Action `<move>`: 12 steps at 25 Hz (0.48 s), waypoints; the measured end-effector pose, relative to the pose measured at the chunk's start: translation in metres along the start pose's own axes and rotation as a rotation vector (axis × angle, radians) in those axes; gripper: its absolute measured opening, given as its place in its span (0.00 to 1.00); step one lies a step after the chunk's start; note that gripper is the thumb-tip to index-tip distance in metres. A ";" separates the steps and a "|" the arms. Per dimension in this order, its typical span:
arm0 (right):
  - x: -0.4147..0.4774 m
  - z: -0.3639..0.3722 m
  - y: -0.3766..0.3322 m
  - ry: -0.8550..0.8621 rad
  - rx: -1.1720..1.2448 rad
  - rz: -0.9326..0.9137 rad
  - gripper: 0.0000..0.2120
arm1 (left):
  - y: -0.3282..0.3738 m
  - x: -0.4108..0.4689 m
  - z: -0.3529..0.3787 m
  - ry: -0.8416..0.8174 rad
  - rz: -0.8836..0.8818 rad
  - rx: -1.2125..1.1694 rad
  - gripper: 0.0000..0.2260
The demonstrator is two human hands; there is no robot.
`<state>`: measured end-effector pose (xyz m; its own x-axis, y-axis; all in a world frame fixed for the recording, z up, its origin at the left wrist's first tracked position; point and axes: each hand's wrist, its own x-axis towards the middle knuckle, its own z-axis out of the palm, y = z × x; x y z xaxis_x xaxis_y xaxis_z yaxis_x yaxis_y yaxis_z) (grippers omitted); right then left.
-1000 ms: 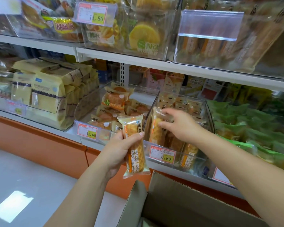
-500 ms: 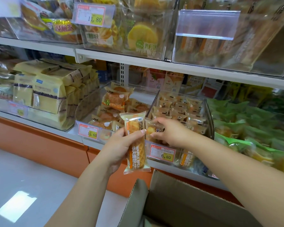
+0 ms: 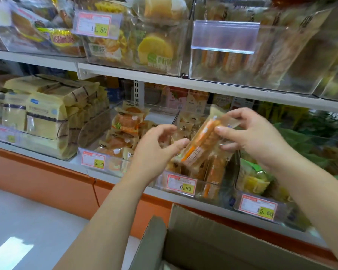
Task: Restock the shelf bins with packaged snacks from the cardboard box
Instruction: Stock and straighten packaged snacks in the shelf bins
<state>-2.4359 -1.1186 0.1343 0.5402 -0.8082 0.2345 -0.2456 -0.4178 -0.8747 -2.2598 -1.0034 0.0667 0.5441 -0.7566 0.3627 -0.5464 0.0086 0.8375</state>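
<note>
- Right hand (image 3: 256,141) pinches the upper end of a tilted waffle bread packet (image 3: 201,147) above the clear bin (image 3: 183,192) tagged 6.80.
- Left hand (image 3: 154,151) is loosely spread, its thumb seemingly brushing the packet's lower half.

The shelf bin (image 3: 217,190) is clear, glossy rigid plastic. The snack packet (image 3: 201,147) is glossy transparent film. The cardboard box (image 3: 222,244) is matt brown board.

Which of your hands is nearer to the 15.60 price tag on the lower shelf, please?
Left. The left hand is right of the 15.60 price tag, slightly higher; the right hand is farther right, gripping the orange snack packet.
</note>
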 end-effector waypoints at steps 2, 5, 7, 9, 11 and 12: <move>0.001 -0.010 0.010 0.061 -0.108 -0.004 0.14 | -0.015 0.011 0.001 0.028 0.080 0.342 0.20; -0.007 0.013 0.040 -0.033 -0.430 -0.015 0.16 | -0.042 0.015 0.012 -0.143 -0.033 0.371 0.20; -0.011 0.032 0.051 -0.068 -0.505 -0.034 0.16 | -0.051 0.014 0.016 -0.169 -0.055 0.211 0.19; -0.008 0.041 0.051 -0.106 -0.522 -0.030 0.16 | -0.053 0.013 0.016 -0.141 -0.046 0.162 0.17; -0.005 0.051 0.052 -0.157 -0.557 -0.034 0.16 | -0.051 0.013 0.016 -0.121 -0.045 0.160 0.16; -0.004 0.056 0.054 -0.171 -0.562 -0.030 0.16 | -0.051 0.013 0.017 -0.117 -0.045 0.162 0.15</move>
<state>-2.4062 -1.1144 0.0622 0.6643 -0.7336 0.1431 -0.5918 -0.6332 -0.4988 -2.2351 -1.0248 0.0218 0.4973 -0.8249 0.2688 -0.6240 -0.1249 0.7713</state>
